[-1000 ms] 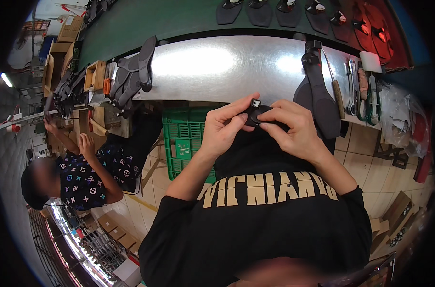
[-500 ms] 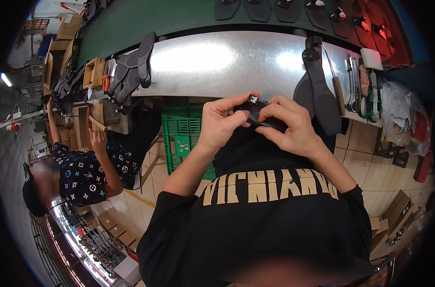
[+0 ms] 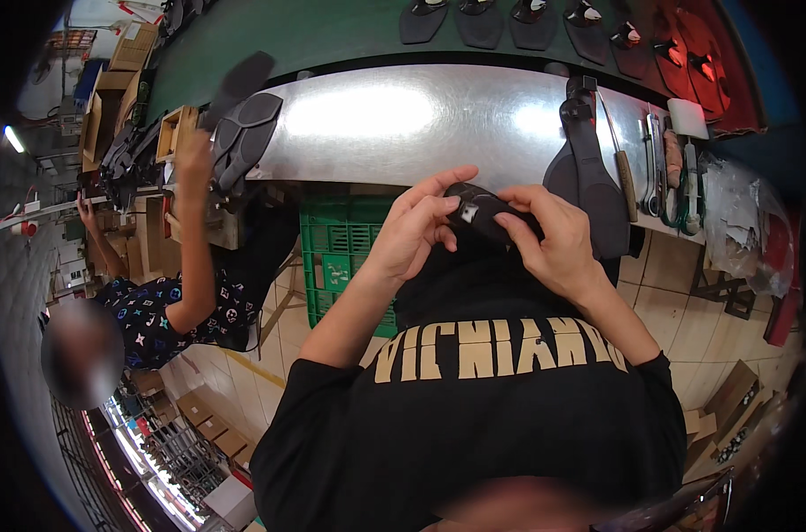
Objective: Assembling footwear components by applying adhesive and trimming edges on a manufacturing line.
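Note:
In front of my body, at the near edge of the metal bench, I hold a black glossy sandal part [image 3: 484, 213] with a bright patch near its left end. My right hand [image 3: 554, 232] is closed around its right side, the thumb pressed on top. At the left end my left hand [image 3: 418, 228] grips it between thumb and index finger, the other fingers loosely curled. The fingers hide part of its shape. Just beyond my right hand, dark sandal soles [image 3: 593, 173] lie overlapped on the bench, hanging over its edge.
The metal bench [image 3: 358, 133] runs across ahead, a green belt [image 3: 349, 35] with several black sandals behind it. Hand tools [image 3: 656, 168] and a plastic bag [image 3: 744, 226] lie right. Below stands a green crate [image 3: 332, 257]. A co-worker [image 3: 176, 301] reaches in from the left.
The sandal part has turned in my hands, and the small pale square at its left end is no longer distinct. The co-worker's arm has swung over the left pile, where a dark sole is lifted.

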A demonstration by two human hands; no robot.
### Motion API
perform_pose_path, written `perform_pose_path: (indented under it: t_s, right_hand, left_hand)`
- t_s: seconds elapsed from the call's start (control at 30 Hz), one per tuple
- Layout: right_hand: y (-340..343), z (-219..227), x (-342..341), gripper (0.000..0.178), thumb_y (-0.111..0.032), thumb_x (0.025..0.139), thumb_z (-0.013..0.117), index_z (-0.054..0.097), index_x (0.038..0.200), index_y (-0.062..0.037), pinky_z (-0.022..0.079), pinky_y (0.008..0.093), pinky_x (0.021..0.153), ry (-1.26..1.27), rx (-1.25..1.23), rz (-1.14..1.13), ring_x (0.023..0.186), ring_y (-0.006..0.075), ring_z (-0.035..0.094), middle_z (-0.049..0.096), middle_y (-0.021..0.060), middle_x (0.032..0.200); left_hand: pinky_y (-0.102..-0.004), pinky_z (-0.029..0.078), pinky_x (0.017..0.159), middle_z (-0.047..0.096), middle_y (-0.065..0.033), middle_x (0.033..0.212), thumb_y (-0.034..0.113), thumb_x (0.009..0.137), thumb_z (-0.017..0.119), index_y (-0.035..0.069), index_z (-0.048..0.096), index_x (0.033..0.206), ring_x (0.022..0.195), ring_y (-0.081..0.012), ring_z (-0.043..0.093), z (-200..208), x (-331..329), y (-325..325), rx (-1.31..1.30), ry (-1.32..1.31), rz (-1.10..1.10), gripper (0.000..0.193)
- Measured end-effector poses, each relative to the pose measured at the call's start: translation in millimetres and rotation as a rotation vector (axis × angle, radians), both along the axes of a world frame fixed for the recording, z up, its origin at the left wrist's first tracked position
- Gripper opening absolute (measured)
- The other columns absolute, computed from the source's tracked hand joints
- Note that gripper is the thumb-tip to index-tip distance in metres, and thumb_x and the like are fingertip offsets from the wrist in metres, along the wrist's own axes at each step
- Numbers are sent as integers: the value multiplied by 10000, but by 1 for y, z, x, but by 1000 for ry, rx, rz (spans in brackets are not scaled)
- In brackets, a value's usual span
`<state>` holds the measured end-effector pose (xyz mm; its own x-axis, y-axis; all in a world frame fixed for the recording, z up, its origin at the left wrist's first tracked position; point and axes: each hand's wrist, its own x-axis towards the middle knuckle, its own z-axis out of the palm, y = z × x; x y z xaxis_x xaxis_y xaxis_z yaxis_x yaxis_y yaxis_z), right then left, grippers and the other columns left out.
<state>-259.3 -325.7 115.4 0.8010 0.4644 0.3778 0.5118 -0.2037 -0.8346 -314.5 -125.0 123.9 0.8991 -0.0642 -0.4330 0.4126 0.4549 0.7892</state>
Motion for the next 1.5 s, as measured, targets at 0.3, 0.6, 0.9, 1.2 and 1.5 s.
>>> perform_pose_path:
  t_s: [0.3,0.6,0.9,1.2,1.5]
  right_hand:
    - [0,-6,-3,183,-62,788,754,579,830,-32,448,325,510,-15,-53,14,575,255,606,599,102,679]
    - [1,-17,-9,138,-71,795,753,664,889,-21,469,290,522,184,24,34,579,216,638,651,122,706]
    - [-15,1,25,144,-120,865,716,645,870,5,439,206,662,1024,198,555,735,30,560,626,-35,747]
    - [-79,3,70,334,-8,820,650,623,1152,-25,452,409,857,-283,-187,-614,987,331,575,614,164,1081]
    - [-93,-54,78,333,33,887,536,620,1205,-23,464,347,760,-307,-338,-641,867,277,574,569,144,968]
  left_hand:
    - [-218,541,621,640,-18,917,119,957,505,15,631,1156,783,-57,597,-5,0,-8,199,-9,-66,257]
    - [-201,442,685,634,7,813,121,939,578,-5,666,1016,750,-42,547,-12,-4,-5,419,-74,-159,172]
    - [-222,424,587,622,-15,743,91,861,632,-7,656,921,646,-58,541,8,-1,-5,539,-424,-263,117]
    - [-270,581,642,658,-97,1097,190,992,499,42,563,1183,954,-212,671,-29,9,47,-13,-89,360,250]
    - [-290,577,728,608,-131,1185,220,980,508,37,511,1269,1022,-287,647,-70,28,37,-453,130,551,341]
